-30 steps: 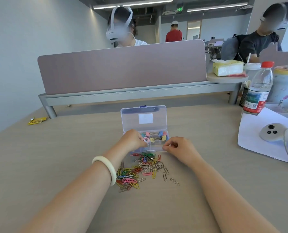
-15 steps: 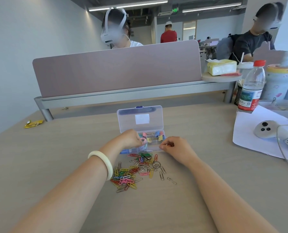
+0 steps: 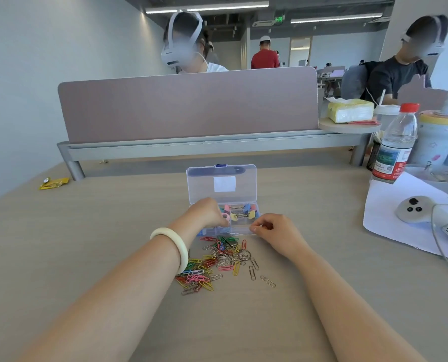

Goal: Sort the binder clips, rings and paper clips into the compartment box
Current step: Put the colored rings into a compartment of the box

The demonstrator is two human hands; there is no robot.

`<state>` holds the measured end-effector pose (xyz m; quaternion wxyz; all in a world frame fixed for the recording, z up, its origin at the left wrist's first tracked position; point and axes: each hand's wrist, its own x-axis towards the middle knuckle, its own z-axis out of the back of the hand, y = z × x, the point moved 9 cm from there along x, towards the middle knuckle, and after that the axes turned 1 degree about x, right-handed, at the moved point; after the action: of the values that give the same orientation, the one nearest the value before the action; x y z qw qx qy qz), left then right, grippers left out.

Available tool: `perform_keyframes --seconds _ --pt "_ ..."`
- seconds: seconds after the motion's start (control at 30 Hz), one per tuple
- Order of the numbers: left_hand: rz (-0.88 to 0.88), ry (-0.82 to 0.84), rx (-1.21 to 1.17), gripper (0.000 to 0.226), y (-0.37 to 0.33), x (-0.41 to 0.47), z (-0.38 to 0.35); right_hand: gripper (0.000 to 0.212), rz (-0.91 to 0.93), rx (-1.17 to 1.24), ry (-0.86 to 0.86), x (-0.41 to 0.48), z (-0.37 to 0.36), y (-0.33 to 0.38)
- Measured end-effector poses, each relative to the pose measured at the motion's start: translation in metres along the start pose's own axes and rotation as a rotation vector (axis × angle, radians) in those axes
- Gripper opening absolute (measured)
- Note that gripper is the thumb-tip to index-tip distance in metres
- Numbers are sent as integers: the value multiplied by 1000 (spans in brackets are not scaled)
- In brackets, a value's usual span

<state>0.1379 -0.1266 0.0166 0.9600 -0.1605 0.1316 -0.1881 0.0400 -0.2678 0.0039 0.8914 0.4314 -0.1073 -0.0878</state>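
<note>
A clear compartment box (image 3: 243, 232) stands with its lid (image 3: 221, 184) upright. Its back right compartment holds pastel binder clips (image 3: 242, 212). My left hand (image 3: 206, 214), white bangle on the wrist, hovers over the box's left side with curled fingers pinching a pink binder clip (image 3: 226, 217). My right hand (image 3: 275, 228) has its fingers curled, and its thumb and forefinger pinch the box's front right corner. In front of the box lies a loose pile of coloured paper clips (image 3: 207, 270), with a metal ring (image 3: 243, 255) among them.
A white sheet (image 3: 390, 220) with a grey controller (image 3: 413, 209) and cable lies at the right. A water bottle (image 3: 395, 145) and containers stand behind it. A yellow wrapper (image 3: 53, 183) lies far left. A desk divider (image 3: 189, 105) closes the back, with people beyond.
Both hands stay at the box in nearly the same pose. Only the view has shifted slightly.
</note>
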Motion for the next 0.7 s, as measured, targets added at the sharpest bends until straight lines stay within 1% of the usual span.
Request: perform_keyframes --seconds 0.1,0.3,0.37,0.47,0.57,0.63,0.7 --pt "16 -13 -5 30 2 -1 4 9 4 3 -1 -1 0 1" --pt "2 -20 -39 25 5 -7 11 9 1 20 -1 -1 1 1" --pt "-6 -39 -114 22 6 -10 13 8 -2 28 -1 -1 1 1" --pt "-54 -132 -216 19 6 -25 24 6 4 11 -19 -2 3 3" --pt "-98 -233 -265 17 15 -44 36 4 66 -4 -67 -4 8 15" --pt "-134 -243 -311 16 27 -56 34 5 131 -41 -16 -8 -1 31" --pt "-180 -242 -344 10 36 -68 27 10 179 -152 56 -13 -15 44"
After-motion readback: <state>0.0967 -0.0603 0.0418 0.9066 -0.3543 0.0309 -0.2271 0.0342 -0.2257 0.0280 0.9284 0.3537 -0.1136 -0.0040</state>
